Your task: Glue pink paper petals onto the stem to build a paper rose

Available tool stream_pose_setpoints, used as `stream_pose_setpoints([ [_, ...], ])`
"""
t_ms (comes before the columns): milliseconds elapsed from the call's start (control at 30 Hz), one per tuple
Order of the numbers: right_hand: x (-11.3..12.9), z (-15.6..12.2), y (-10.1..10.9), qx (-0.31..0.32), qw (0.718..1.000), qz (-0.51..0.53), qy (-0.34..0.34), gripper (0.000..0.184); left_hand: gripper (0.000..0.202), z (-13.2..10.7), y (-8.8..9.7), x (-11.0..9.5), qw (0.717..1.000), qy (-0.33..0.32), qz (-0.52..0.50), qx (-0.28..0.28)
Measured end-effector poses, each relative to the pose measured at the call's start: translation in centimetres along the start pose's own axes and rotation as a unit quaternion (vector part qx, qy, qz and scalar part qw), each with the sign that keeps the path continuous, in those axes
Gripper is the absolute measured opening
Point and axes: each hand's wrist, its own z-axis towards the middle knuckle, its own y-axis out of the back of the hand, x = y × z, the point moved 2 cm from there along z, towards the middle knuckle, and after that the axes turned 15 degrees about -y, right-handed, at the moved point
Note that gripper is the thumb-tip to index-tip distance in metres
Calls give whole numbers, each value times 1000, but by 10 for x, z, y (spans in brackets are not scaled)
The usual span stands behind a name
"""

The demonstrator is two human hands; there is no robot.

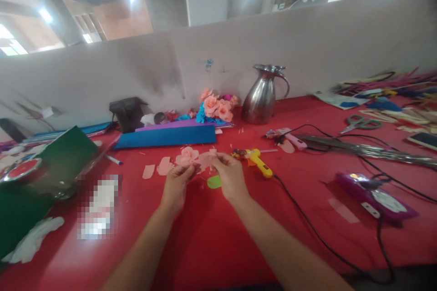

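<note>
My left hand (178,184) is closed at the base of a peach paper flower (187,155), whose ruffled petals point up and away from me. Pinched between the thumb and fingers of my right hand (231,173) is a small peach paper petal (212,153). Both hands hover a little over the red tabletop, close together. Loose peach petals (165,166) lie left of the flower, and a green paper leaf (214,182) sits under my right hand. Just right of that hand rests a yellow glue gun (259,163) with its cord trailing toward me.
A steel jug (261,95) and a bunch of finished paper flowers (218,107) stand by the wall. Blue crepe paper (167,137) lies in front. Right are a pink glue gun (296,140), scissors (362,122), wire stems (368,149) and a purple power strip (377,195). Green paper (73,150) is left.
</note>
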Motion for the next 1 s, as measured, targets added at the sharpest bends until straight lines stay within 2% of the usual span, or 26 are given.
stream_pose_setpoints([
  [300, 2, -8, -5, -22, 1000, -21, 9, 9, 21, -2, 1, 4, 996, -35, 84, -25],
  [433, 2, -9, -6, -8, 999, -33, 1, 9, 20, -2, 1, 4, 994, -52, 95, -33],
  [633, -2, -8, -6, -23, 998, -53, 23, 10, 18, -3, 0, 3, 992, -71, 106, -18],
  [767, -5, -7, -7, 1, 998, -56, 30, 13, 16, -5, -3, 0, 991, -64, 118, -19],
  [1000, -6, -8, -7, 0, 997, -66, 44, 14, 21, -6, -3, -1, 990, -73, 121, 2],
])
